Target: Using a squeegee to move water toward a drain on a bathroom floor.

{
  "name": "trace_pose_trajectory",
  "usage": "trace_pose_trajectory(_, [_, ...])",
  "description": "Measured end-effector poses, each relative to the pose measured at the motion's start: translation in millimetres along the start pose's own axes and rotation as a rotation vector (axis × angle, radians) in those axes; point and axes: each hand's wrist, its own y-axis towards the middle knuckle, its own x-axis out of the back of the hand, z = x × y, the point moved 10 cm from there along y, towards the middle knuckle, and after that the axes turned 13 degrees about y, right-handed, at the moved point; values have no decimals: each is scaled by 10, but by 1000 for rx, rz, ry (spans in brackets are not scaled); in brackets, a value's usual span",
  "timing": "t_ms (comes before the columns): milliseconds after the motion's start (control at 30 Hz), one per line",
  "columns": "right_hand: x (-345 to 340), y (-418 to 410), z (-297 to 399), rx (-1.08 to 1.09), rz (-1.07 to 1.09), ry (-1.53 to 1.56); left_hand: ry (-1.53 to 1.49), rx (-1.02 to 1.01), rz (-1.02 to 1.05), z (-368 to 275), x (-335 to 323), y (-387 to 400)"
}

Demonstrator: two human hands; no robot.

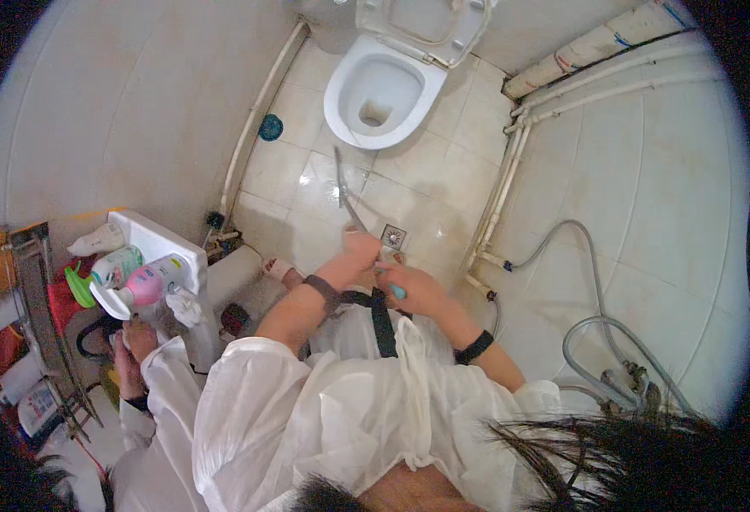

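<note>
Both my hands grip the handle of a long-handled cleaning tool point(352, 209), perhaps a squeegee. My left hand point(362, 249) is closed round its grey pole, farther forward. Nearer to me, my right hand point(415, 286) holds the handle's end, where a turquoise grip point(398, 292) shows. The thin, dark head is blurred and slants over the wet tiled floor point(314, 185), just short of the toilet bowl point(375, 96). Whether the head touches the floor I cannot tell. The toilet's lid and seat are raised. A square metal floor drain point(393, 237) lies right beside my hands.
A white washbasin point(194, 256) at left bears a pink pump bottle point(151, 281) and other bottles. Another person's hands point(135, 352) are close below it. White pipes point(506, 185) run along the right wall, with a looped grey hose point(596, 275). A round teal object point(271, 127) lies by the left wall.
</note>
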Motion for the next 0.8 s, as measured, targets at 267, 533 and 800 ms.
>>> trace_pose_trajectory(267, [8, -30, -64, 92, 58, -33, -113, 160, -140, 47, -45, 46])
trace_pose_trajectory(533, [234, -23, -110, 157, -115, 47, -277, 119, -486, -74, 65, 322])
trace_pose_trajectory(800, [109, -103, -255, 73, 63, 119, -309, 48, -317, -248, -287, 440])
